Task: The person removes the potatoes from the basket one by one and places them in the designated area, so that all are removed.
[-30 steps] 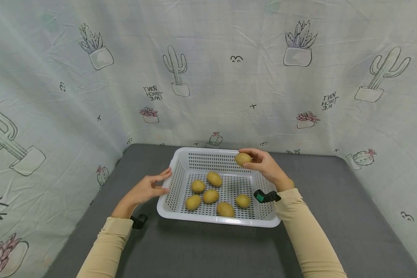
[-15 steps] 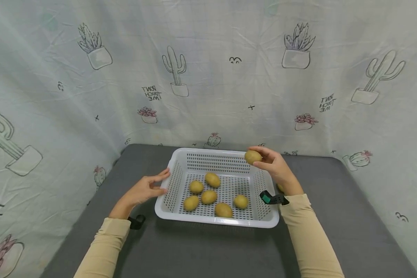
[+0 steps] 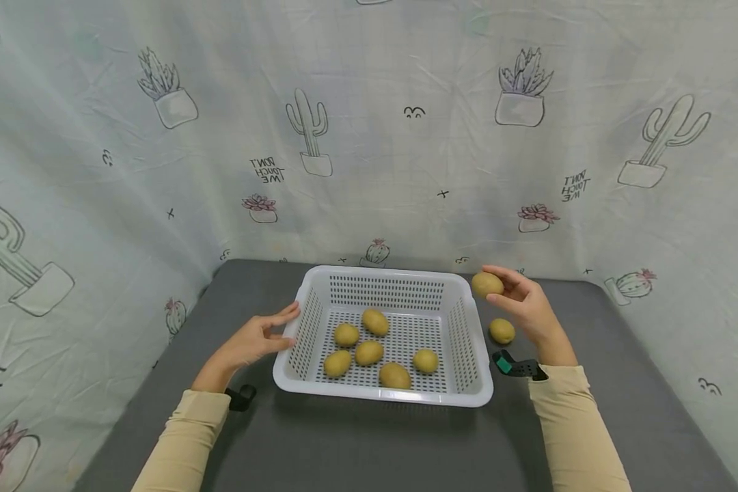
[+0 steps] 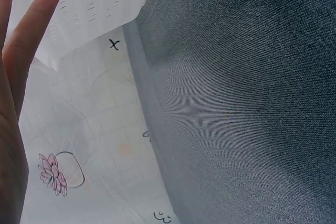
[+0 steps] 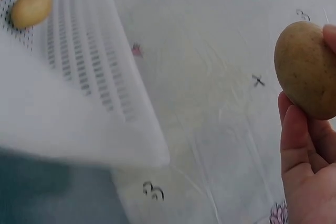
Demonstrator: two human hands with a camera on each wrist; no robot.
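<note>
A white plastic basket (image 3: pixel 400 394) with slotted walls holds several yellow-brown potatoes (image 3: pixel 369 352). My left hand (image 3: pixel 255 339) touches the basket's left side, its fingers extended and spread from the thumb. In the left wrist view, extended fingers (image 4: pixel 31 30) show against the basket's wall. My right hand (image 3: pixel 523 304) pinches a potato (image 3: pixel 487 284) between thumb and fingers, above the table just past the basket's back right corner. The right wrist view shows that same potato (image 5: pixel 307 69) close up, at the fingertips. Another potato (image 3: pixel 501 331) lies on the table, below my right hand and right of the basket.
The dark grey table (image 3: pixel 375 451) carries the basket near its middle. Behind and along the sides hangs a pale curtain (image 3: pixel 369 150) printed with potted cacti. A black strap (image 3: pixel 516 365) sits at my right wrist, another (image 3: pixel 241 398) at my left.
My right hand has carried its potato rightward, from above the basket to outside its right rim. The potato on the table has come into full view. My left hand stays at the basket's side.
</note>
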